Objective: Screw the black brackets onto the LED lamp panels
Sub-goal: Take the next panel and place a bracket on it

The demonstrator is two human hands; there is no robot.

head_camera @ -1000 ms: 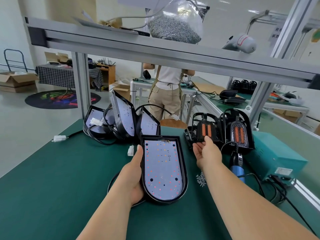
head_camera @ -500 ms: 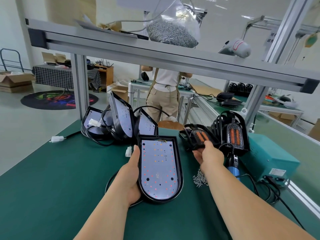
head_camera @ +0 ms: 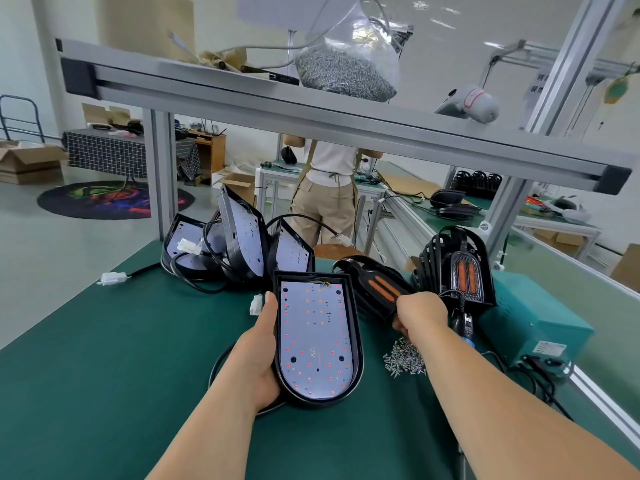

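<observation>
My left hand (head_camera: 260, 355) grips the left edge of an LED lamp panel (head_camera: 317, 341), a black tray with a white board of small red and orange LEDs, lying face up on the green bench. My right hand (head_camera: 417, 315) grips a black bracket (head_camera: 375, 287) with two orange strips, lifted and tilted just right of the panel. More black brackets (head_camera: 460, 268) stand stacked upright behind my right hand. A small heap of silver screws (head_camera: 405, 358) lies beside my right forearm.
Several more lamp panels (head_camera: 239, 244) with black cables lean together at the back left. A teal power box (head_camera: 533, 320) and an electric screwdriver (head_camera: 464, 323) sit at the right. An aluminium frame rail (head_camera: 311, 119) crosses overhead with a bag of screws (head_camera: 346, 64). A person stands beyond the bench.
My right hand reached the bracket pile, closed on one bracket and pulled it down toward the panel, uncovering the screw heap. My left hand kept hold of the panel.
</observation>
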